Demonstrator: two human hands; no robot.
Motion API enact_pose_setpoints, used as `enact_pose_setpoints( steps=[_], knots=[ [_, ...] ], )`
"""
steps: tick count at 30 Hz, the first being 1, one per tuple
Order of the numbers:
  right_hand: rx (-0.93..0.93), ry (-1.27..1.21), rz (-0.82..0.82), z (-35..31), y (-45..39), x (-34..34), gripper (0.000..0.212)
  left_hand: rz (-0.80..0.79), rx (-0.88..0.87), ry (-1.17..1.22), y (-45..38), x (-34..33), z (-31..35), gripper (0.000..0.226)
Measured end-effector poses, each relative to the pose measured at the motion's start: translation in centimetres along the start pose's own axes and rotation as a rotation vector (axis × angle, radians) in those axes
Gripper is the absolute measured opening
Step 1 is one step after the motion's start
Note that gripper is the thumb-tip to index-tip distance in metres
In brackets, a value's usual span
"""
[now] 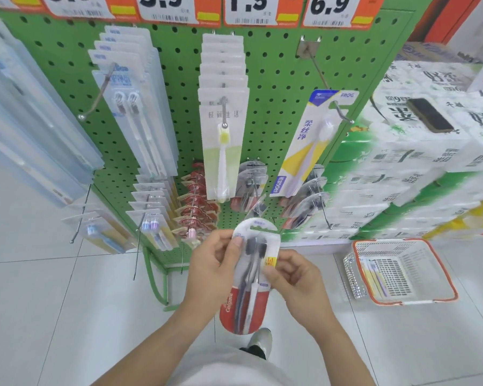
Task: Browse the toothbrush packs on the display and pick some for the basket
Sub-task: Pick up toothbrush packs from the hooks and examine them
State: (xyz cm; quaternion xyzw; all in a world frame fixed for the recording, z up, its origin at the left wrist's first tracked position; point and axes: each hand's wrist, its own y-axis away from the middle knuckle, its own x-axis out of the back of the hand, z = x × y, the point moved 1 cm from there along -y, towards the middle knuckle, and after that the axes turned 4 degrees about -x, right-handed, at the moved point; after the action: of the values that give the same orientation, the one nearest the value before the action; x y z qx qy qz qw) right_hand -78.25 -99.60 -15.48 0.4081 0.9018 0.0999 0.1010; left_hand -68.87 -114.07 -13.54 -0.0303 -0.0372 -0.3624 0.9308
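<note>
Shop aisle, white tiled floor (pixel 39 302), green pegboard display (pixel 276 68) filling upper centre of frame. Four price tags (pixel 246 9) along top edge, cut off at top; readable digits 3.9, 1.5, 6.9, leftmost tag mostly out of frame. One Colgate toothbrush pack (pixel 248 277) held at lower centre, red base, dark brushes inside, exact brush count hard to make out. Left hand (pixel 209 263) pinching pack's upper left edge, thumb on front face. Right hand (pixel 293 277) gripping pack's right edge at mid-height, fingers curled round it. One white basket with orange rim (pixel 444 296) on floor at lower right, well apart from hands; at least one yellow-and-purple pack (pixel 374 277) lying inside against left wall. On pegboard: one stack of white packs with yellow-green brush (pixel 223 135) at centre, about eight cards deep; one lone FROG pack (pixel 307 146) tilted on hook right of it; clear blue-labelled packs (pixel 129 107) at upper left; red carded packs (pixel 195 201) and more grey blister packs (pixel 251 176) below, counts unclear. Large clear packs (pixel 25 121) at far left, blurred and cut off by frame edge. Stacked tissue bales (pixel 416 162) at right, one dark phone-like object (pixel 430 115) lying on top. One shoe (pixel 260 341) visible at bottom centre, partly hidden by pack and clothing.
</note>
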Motion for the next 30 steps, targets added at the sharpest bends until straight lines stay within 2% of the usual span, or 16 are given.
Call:
enact_pose_setpoints(
  steps=[2,4,10,14,19,21,26,30],
  knots=[
    [-0.026,0.084,-0.055,0.1,0.1,0.0,0.025,0.032,0.045,0.034,-0.2,0.5,-0.1,0.009],
    [-0.041,0.099,-0.044,0.1,0.2,-0.2,0.017,0.018,0.081,0.07,-0.2,0.9,0.1,0.007],
    [-0.022,-0.02,0.068,-0.4,0.3,-1.1,0.019,-0.215,0.21,0.072,0.8,2.2,0.4,0.013],
    [-0.058,0.014,0.042,-0.6,0.5,-1.5,0.029,-0.14,0.224,0.084,1.2,2.7,0.3,0.011],
    [-0.107,0.042,-0.144,-0.9,0.9,-0.7,0.028,-0.072,0.238,0.106,1.0,2.8,0.8,0.01],
    [-0.088,0.038,-0.131,-1.1,1.0,-0.6,0.03,-0.146,0.259,0.065,0.8,2.9,0.7,0.011],
    [-0.038,-0.075,0.02,-1.4,0.7,-0.7,0.03,-0.44,0.334,-0.026,1.4,2.9,0.3,0.015],
    [-0.032,-0.084,0.044,-1.5,0.9,-0.7,0.029,-0.425,0.303,-0.04,1.7,2.7,0.3,0.016]
  ],
)
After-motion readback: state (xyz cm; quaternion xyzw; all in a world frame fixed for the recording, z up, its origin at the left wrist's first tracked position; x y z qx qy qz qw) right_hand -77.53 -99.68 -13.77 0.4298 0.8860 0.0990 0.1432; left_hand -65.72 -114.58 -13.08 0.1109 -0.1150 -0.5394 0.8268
